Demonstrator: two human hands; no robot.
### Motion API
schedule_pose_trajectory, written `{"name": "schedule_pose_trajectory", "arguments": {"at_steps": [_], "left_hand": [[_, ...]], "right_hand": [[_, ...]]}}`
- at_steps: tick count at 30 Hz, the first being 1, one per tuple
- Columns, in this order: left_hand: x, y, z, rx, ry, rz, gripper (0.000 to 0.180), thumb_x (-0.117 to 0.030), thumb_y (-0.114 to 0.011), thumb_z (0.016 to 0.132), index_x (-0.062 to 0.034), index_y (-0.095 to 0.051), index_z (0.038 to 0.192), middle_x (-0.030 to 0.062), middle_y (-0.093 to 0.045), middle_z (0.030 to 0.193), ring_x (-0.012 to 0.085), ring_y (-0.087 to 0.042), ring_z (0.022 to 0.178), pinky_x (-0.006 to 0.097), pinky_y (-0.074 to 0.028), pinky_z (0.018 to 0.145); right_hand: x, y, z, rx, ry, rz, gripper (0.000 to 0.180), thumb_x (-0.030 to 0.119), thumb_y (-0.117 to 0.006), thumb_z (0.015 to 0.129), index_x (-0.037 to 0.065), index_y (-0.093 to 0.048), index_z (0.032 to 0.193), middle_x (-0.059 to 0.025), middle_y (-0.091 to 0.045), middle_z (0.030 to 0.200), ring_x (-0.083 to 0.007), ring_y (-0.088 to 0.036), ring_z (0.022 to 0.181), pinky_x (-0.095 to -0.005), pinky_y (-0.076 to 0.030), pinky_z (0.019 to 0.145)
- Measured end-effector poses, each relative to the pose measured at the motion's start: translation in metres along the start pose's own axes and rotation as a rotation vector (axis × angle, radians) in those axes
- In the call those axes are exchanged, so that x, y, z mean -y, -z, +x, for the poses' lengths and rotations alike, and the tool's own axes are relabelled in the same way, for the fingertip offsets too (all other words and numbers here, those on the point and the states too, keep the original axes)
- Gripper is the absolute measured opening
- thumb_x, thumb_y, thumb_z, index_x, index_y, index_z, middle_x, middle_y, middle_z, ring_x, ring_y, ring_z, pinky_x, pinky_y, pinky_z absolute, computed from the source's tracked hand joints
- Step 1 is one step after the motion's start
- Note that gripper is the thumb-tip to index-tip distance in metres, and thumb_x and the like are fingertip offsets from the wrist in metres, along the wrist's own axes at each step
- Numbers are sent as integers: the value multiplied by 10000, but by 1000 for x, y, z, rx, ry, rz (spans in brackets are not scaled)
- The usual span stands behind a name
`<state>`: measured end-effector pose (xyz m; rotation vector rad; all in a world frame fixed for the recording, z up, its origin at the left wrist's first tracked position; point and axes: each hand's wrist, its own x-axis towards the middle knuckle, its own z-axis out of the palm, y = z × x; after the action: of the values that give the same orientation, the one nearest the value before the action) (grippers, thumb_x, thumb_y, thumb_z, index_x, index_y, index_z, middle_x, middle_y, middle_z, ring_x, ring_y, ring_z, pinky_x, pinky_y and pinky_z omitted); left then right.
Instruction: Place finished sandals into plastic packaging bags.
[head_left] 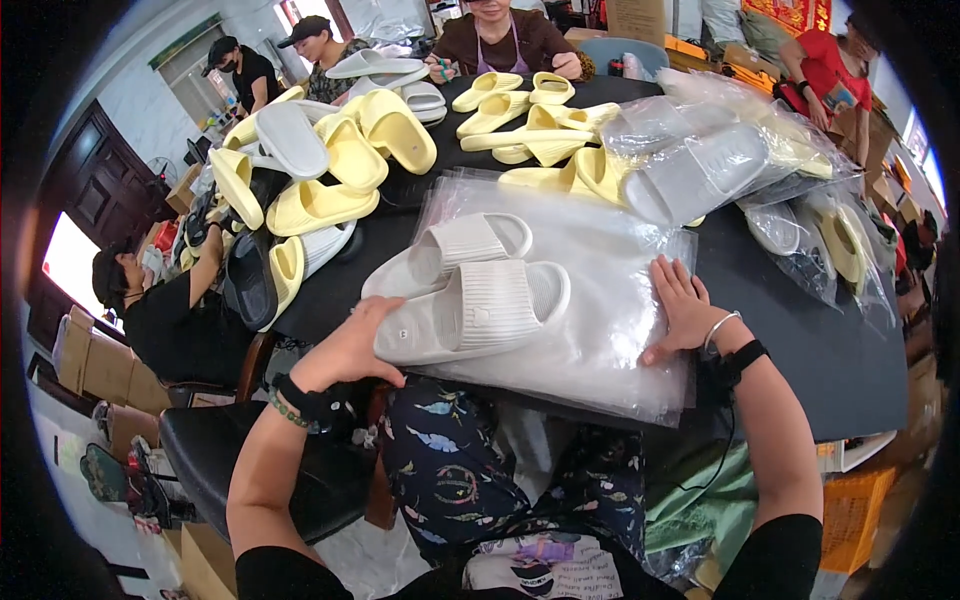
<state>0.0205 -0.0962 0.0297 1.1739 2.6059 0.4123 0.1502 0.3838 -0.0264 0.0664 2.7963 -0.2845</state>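
A pair of light grey slide slippers lies side by side, soles down, on a stack of clear plastic bags (610,325) at the table's near edge. My left hand (350,345) is wrapped around the heel of the near slipper (485,310), thumb on its near side and fingers at the far side, by the heel of the far slipper (440,250). Resting on the right part of the bags, my right hand (683,310) is open, its fingers spread and nothing in its grasp.
Yellow and grey slippers (350,150) are heaped at the left of the black table (800,380). More yellow slippers (540,130) lie at the back. Bagged slippers (700,170) pile up at the right. Several people sit or stand around; a black chair (250,470) stands left.
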Motion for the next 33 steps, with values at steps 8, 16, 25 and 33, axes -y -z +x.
{"name": "schedule_pose_trajectory", "arguments": {"at_steps": [8,16,25,33], "left_hand": [[-5,-10,-1,-59,68,52,944,-189,-812,640,-56,-352,1453,348,-376,1381,479,-438,1261,443,-384,1072],[-23,-1,0,-182,-85,365,790,-166,-759,660,-149,-461,1391,280,-481,1328,424,-567,1088,443,-466,954],[-57,63,14,-351,-147,244,504,-203,-752,729,-104,-596,1198,202,-631,1139,354,-654,936,411,-529,805],[-17,192,67,-835,134,-259,382,-321,-678,887,0,-628,1087,79,-659,772,136,-639,563,268,-516,455]], "right_hand": [[6,3,0,2,-4,-6,1543,689,-844,430,27,3,1536,-193,-9,1613,-372,39,1489,-503,-57,1188],[-2,-4,-1,-11,-3,-9,1582,672,-865,393,-3,6,1528,-228,-5,1604,-398,40,1483,-544,-69,1174],[2,0,1,28,-21,4,1606,683,-863,373,12,25,1531,-223,10,1606,-388,60,1485,-510,-39,1182],[1,1,2,20,8,29,1622,696,-863,356,12,19,1532,-226,20,1605,-379,77,1484,-496,-20,1186]]}}
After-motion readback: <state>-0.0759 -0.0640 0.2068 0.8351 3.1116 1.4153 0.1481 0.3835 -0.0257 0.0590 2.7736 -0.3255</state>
